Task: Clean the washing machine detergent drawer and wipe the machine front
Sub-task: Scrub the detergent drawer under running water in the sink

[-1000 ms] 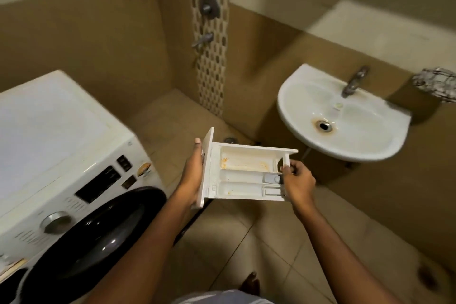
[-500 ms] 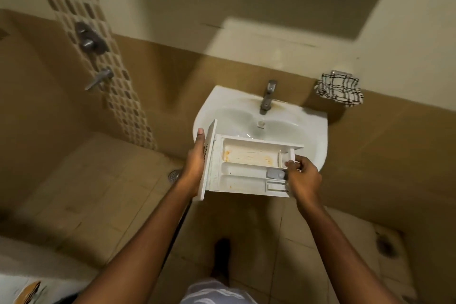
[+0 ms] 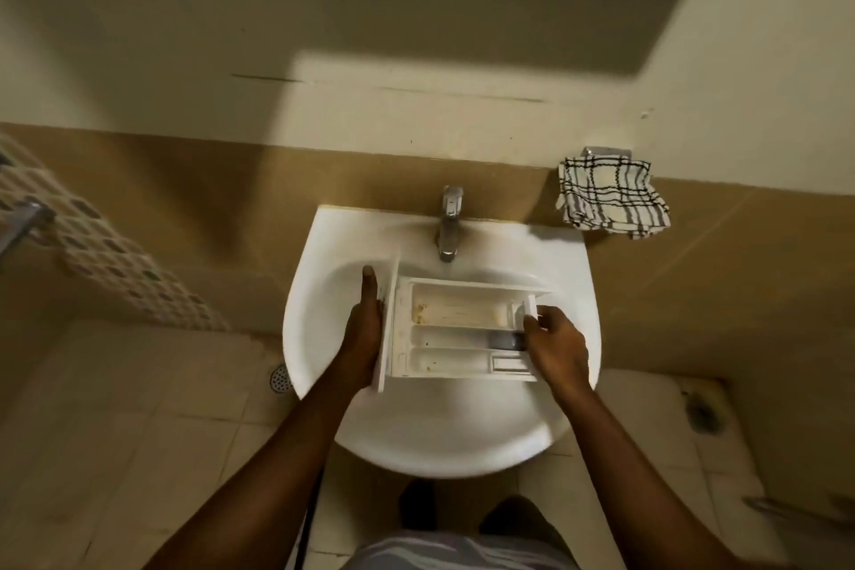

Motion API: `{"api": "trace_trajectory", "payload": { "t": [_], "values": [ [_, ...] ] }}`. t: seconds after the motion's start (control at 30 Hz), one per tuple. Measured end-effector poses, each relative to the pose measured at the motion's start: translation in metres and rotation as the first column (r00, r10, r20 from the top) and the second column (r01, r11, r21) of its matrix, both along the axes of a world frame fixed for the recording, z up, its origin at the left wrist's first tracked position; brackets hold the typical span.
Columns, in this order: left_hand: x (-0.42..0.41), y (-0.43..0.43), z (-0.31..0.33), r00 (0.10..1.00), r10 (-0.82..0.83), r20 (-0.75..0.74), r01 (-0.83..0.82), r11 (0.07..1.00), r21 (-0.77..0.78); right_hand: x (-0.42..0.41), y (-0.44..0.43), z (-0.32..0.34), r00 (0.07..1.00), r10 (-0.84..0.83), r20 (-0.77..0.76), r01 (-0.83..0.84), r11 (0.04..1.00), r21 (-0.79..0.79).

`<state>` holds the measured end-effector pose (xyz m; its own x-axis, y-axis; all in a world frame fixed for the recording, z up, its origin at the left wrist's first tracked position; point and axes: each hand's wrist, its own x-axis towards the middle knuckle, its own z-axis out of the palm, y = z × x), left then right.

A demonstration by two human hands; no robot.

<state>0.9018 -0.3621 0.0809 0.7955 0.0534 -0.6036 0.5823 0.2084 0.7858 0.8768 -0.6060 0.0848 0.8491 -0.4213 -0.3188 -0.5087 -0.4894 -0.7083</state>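
The white detergent drawer hangs level over the bowl of the white sink, its compartments facing up with brown residue in the far one. My left hand grips its front panel at the left end. My right hand holds the back end, fingers over the small grey insert. The chrome tap stands just beyond the drawer. The washing machine is out of view.
A black-and-white checked cloth hangs on a wall holder right of the sink. A round floor drain lies left of the basin, another drain to the right. A patterned tile strip runs down the left wall.
I have turned from the washing machine to the sink, carrying the drawer in both hands; it now hangs over the basin instead of over the floor.
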Motion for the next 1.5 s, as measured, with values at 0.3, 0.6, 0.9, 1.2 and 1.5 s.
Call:
{"api": "trace_trajectory", "payload": {
  "t": [0.3,0.6,0.9,1.2,1.5],
  "values": [
    [0.034,-0.004,-0.046,0.994,-0.039,-0.102,0.041,0.999,0.017,0.074,0.043,0.014,0.943,0.139,0.303,-0.109,0.987,-0.116],
    [0.05,-0.01,-0.043,0.995,-0.043,-0.091,0.05,0.996,0.077,0.132,0.091,0.03,0.939,0.182,0.292,-0.149,0.98,-0.135],
    [0.049,-0.008,-0.053,0.997,-0.071,0.008,0.07,0.997,0.027,0.141,0.083,0.037,0.936,0.298,0.186,-0.254,0.94,-0.228],
    [0.048,-0.007,-0.059,0.996,-0.086,-0.001,0.086,0.995,0.059,0.154,0.037,0.038,0.792,0.573,0.208,-0.4,0.747,-0.531],
    [0.049,-0.006,-0.066,0.997,-0.072,-0.015,0.073,0.992,0.101,0.123,0.051,0.006,0.888,0.171,0.427,-0.093,0.976,-0.196]
  ]
}}
